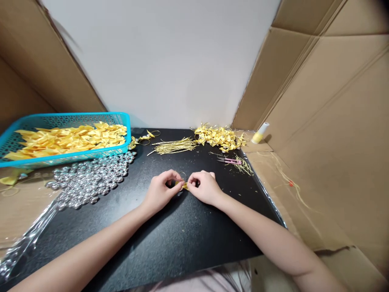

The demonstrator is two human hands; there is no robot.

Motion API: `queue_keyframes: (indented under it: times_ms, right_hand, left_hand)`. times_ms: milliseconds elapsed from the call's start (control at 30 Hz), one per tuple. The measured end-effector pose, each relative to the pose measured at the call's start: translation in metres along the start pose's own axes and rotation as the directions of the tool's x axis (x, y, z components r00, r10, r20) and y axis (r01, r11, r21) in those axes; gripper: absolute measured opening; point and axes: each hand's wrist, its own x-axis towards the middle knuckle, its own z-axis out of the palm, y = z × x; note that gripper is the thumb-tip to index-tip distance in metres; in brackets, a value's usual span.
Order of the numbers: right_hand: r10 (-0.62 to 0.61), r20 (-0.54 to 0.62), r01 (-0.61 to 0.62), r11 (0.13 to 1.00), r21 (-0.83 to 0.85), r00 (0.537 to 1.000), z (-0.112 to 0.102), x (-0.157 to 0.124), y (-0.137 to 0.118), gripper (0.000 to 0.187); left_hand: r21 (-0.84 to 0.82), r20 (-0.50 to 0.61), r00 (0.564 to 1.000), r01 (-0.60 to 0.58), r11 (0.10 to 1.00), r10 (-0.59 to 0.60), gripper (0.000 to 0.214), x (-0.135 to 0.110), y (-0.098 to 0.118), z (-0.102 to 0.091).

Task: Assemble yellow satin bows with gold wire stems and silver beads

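Note:
My left hand [161, 190] and my right hand [205, 187] meet over the middle of the black mat [170, 239]. Both are closed in a pinch on a small yellow ribbon bow [183, 185] held between their fingertips. A thin wire ring [183, 175] shows just behind the bow, touching or close to it. Most of the bow is hidden by my fingers.
A turquoise basket [36, 162] of yellow ribbon bows sits at the left. Several silver bells [88, 180] spill from a clear bag beside it. Gold wire ties [173, 146], a heap of finished yellow bows [219, 137], pink snips [230, 161] and a small glue bottle [259, 134] lie farther back. Cardboard walls stand on both sides.

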Motion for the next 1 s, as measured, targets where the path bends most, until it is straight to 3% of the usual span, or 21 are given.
queue_keyframes:
  times_ms: [133, 267, 367, 1000]
  right_hand:
    - [-0.071, -0.048, 0.072, 0.997, 0.011, 0.996, 0.001, 0.004, 0.005, 0.008]
    - [-0.142, -0.108, 0.141, 0.99, -0.011, 0.984, 0.002, 0.006, 0.007, 0.009]
    - [-0.167, -0.132, 0.166, 0.986, -0.021, 0.977, 0.002, 0.007, 0.007, 0.01]
    - [-0.231, -0.166, 0.228, 0.973, -0.035, 0.959, 0.004, 0.007, 0.009, 0.013]
  left_hand:
    - [0.054, 0.064, 0.998, -0.014, 0.998, 0.011, 0.011, 0.014, 0.002, -0.008]
    - [0.1, 0.191, 0.978, -0.104, 0.99, 0.083, 0.007, 0.026, 0.004, -0.015]
    - [0.089, 0.216, 0.97, -0.132, 0.987, 0.11, 0.005, 0.03, 0.002, -0.016]
    - [-0.171, 0.341, 0.934, -0.047, 0.984, 0.104, 0.009, 0.026, -0.007, -0.01]
